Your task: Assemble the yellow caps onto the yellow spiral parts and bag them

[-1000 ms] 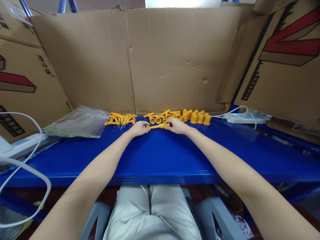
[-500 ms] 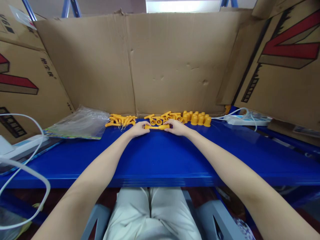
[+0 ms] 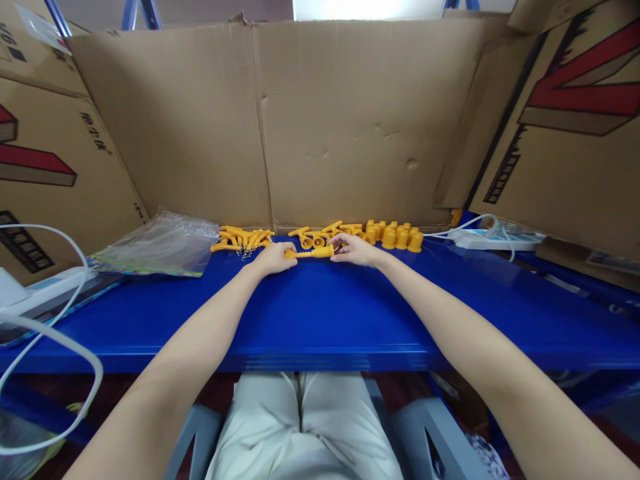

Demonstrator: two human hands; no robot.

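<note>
An orange plastic stick-shaped part [image 3: 311,253] lies level between my two hands, just above the blue table [image 3: 320,313]. My left hand [image 3: 273,259] pinches its left end with closed fingers. My right hand [image 3: 356,250] grips the thicker right end. Behind them, by the cardboard wall, lie a heap of orange sticks with small chains [image 3: 241,239], a cluster of orange funnel-shaped parts [image 3: 323,235] and a group of upright orange caps [image 3: 396,236].
Clear plastic bags [image 3: 160,244] lie at the left. A white power strip with cables [image 3: 493,236] sits at the right. A white cable [image 3: 60,333] loops at the near left. Cardboard walls [image 3: 350,120] enclose the table on three sides.
The orange part has shifted slightly left between my hands and my right hand has moved a little along it. My arms have hardly moved.
</note>
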